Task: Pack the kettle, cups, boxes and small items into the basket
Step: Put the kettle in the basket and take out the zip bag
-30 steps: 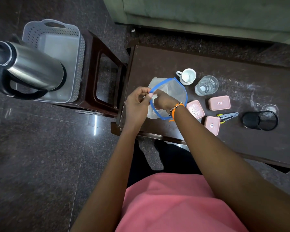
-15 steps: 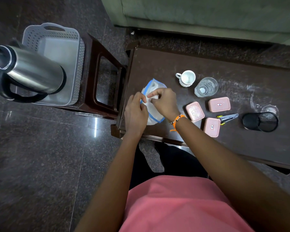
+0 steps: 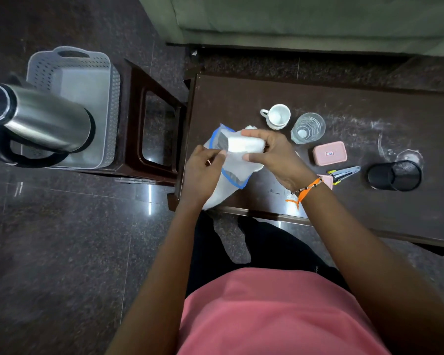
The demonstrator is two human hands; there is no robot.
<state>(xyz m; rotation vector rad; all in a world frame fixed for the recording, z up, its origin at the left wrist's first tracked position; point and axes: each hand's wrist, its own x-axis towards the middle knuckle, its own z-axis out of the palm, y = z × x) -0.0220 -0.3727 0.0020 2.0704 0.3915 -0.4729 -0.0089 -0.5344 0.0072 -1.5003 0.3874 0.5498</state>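
A grey basket (image 3: 69,80) sits well left of both hands, with the kettle (image 3: 41,119) by it. The left hand (image 3: 203,172) pinches a blue-edged bag (image 3: 231,170); the right hand (image 3: 274,155) grasps a white box (image 3: 244,144) at its mouth. Cup (image 3: 277,116) and glass (image 3: 307,128) stand just beyond the right hand.

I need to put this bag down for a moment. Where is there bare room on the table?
Bare tabletop lies behind the white cup and glass, toward the sofa, and along the near edge right of the right hand. It is crowded between the pink box, clip and black mesh holder.
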